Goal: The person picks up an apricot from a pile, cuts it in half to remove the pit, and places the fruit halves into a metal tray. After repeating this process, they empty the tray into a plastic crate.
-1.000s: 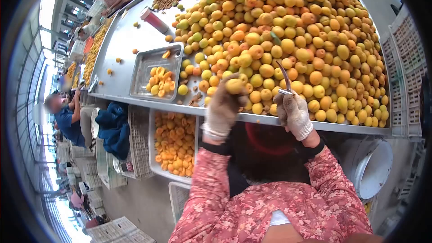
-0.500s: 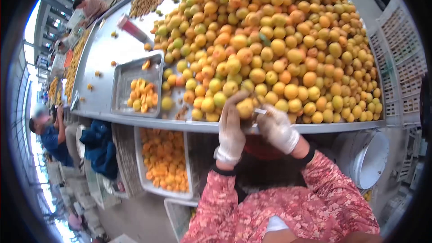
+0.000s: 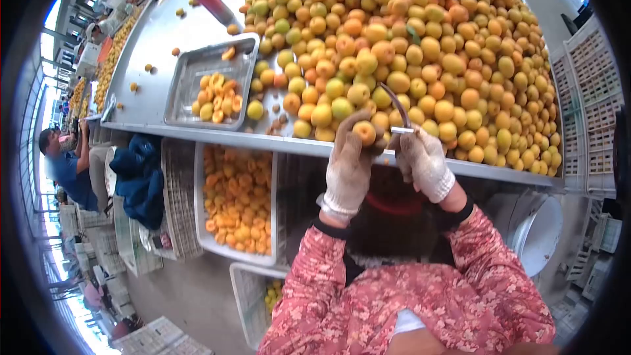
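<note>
My left hand [image 3: 350, 167], in a soiled white knit glove, is closed around a yellow-orange apricot [image 3: 363, 133] at the table's front edge. Just beside it, my right hand [image 3: 424, 164], gloved the same way, grips a small curved knife [image 3: 398, 106]. The dark blade points up and away, apart from the fruit, with a pale collar at its base. The handle is hidden in my fingers. Beyond both hands rises a big heap of whole apricots [image 3: 420, 59]. To the left, a metal tray [image 3: 186, 75] holds cut apricot halves [image 3: 217, 97].
Below the table edge stands a white crate [image 3: 200, 230] full of apricot halves. A white bucket [image 3: 540, 233] is at the right, near stacked plastic crates [image 3: 591, 98]. A red-lidded container [image 3: 211, 3] lies on the metal table [image 3: 141, 59]. Other people sit or work along the left.
The knife has come away from the apricot, and its curved blade now shows upright. My hands are slightly farther apart. The whole view has shifted, with the table higher in it.
</note>
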A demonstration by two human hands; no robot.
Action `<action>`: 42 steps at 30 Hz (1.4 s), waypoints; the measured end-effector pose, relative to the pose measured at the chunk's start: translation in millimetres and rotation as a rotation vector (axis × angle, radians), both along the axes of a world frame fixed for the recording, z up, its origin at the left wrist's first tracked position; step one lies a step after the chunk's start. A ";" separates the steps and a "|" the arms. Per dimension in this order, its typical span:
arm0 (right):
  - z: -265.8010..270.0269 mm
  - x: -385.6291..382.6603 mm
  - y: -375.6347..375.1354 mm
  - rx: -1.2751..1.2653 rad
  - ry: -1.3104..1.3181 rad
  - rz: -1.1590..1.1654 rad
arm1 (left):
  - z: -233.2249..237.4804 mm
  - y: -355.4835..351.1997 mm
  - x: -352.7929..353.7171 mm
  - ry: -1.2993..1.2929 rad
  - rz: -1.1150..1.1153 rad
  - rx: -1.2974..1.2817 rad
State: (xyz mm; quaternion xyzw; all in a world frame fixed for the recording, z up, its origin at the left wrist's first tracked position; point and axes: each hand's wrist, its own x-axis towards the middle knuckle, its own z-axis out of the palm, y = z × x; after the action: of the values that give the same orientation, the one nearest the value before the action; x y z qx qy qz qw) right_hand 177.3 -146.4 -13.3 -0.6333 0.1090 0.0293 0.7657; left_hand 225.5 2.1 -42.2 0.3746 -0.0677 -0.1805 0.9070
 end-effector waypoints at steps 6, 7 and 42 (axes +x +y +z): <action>-2.5 -4.9 7.5 -0.101 -0.059 0.080 | -0.5 -1.0 -3.9 -0.166 0.060 0.202; -2.6 -5.1 8.2 -0.099 -0.053 0.069 | -2.6 -1.2 -5.2 -0.195 0.078 0.237; 23.5 -17.8 19.1 0.600 0.171 0.383 | 15.2 9.0 -18.4 -0.108 0.147 0.207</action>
State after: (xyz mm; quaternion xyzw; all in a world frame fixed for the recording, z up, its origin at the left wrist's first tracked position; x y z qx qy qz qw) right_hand 159.5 -127.3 10.2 -0.3848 0.0388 0.2556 0.8860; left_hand 207.2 11.1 -27.0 0.4792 -0.0697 -0.0993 0.8693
